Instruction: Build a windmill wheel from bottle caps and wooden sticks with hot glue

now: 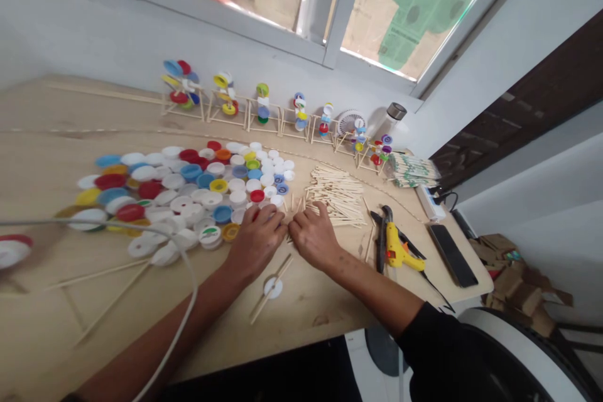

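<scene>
My left hand (259, 235) and my right hand (313, 235) meet over the table, fingers curled down and fingertips nearly touching. Whatever sits between them is hidden by the fingers. Short pieces of wooden stick lie just beyond the fingertips. Beside my right hand is a heap of thin wooden sticks (336, 195). A wide spread of coloured bottle caps (188, 185) reaches up to my left hand. Below both hands, a white cap (273, 287) lies flat with a wooden stick (259, 308) across it.
Small stick-and-cap wheels on frames (229, 100) line the wall. To the right are a yellow glue gun (398, 248), a black phone (453, 255), a power strip (428, 202) and bagged sticks (412, 169). A pale cable (191, 264) crosses the left foreground.
</scene>
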Motion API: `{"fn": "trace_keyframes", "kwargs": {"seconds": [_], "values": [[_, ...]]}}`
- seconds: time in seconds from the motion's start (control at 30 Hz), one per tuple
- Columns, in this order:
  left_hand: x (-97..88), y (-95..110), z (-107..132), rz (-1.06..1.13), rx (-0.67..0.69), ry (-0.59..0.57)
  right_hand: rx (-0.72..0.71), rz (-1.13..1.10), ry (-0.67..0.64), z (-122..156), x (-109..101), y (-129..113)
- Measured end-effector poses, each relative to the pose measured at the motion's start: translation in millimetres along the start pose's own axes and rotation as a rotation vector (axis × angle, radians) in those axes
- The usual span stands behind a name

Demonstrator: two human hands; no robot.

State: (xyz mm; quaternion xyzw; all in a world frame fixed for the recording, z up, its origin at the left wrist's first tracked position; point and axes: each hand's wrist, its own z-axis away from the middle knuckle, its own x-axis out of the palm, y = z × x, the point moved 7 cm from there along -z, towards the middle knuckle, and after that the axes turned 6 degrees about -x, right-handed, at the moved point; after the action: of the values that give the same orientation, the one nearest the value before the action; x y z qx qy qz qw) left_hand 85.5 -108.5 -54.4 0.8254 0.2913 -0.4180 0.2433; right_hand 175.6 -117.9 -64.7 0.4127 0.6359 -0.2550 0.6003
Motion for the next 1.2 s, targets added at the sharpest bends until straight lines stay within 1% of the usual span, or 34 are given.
{"fn": "trace_keyframes", "kwargs": {"seconds": [0.1, 0.17, 0.2, 0.27, 0.37, 0.43, 0.5, 0.67, 0.77, 0.87, 1.03, 1.2], "values": [[1.0, 4, 2, -0.049, 0.059, -0.012, -0.001, -0.021, 0.029, 11, -3, -4], [1.9, 5, 3, -0.067, 0.085, -0.021, 0.008, -0.049, 0.046, 14, -7, 0], [2.5, 6, 4, -0.071, 0.098, -0.026, 0.031, -0.066, 0.053, 15, -10, 6], [3.6, 7, 5, -0.076, 0.121, -0.035, 0.127, -0.089, 0.044, 12, -13, 24], [4.3, 9, 5, -0.078, 0.151, -0.05, 0.291, -0.071, -0.036, 3, -12, 56], [3.9, 9, 4, -0.082, 0.16, -0.062, 0.33, -0.054, -0.076, -7, -9, 69], [3.2, 8, 0, -0.095, 0.143, -0.069, 0.328, -0.043, -0.091, -17, -4, 74], [5.5, 4, -14, -0.164, 0.046, -0.091, 0.29, -0.018, -0.125, -32, 7, 69], [9.6, 4, -22, -0.182, 0.002, -0.111, 0.255, -0.012, -0.136, -34, 8, 62], [12.8, 6, -26, -0.167, -0.014, -0.127, 0.215, -0.016, -0.141, -34, 7, 54], [13.1, 8, -27, -0.13, -0.045, -0.133, 0.144, -0.035, -0.103, -29, 5, 42], [12.8, 8, -20, -0.087, -0.061, -0.131, 0.134, -0.032, -0.064, -20, 1, 32]]}}
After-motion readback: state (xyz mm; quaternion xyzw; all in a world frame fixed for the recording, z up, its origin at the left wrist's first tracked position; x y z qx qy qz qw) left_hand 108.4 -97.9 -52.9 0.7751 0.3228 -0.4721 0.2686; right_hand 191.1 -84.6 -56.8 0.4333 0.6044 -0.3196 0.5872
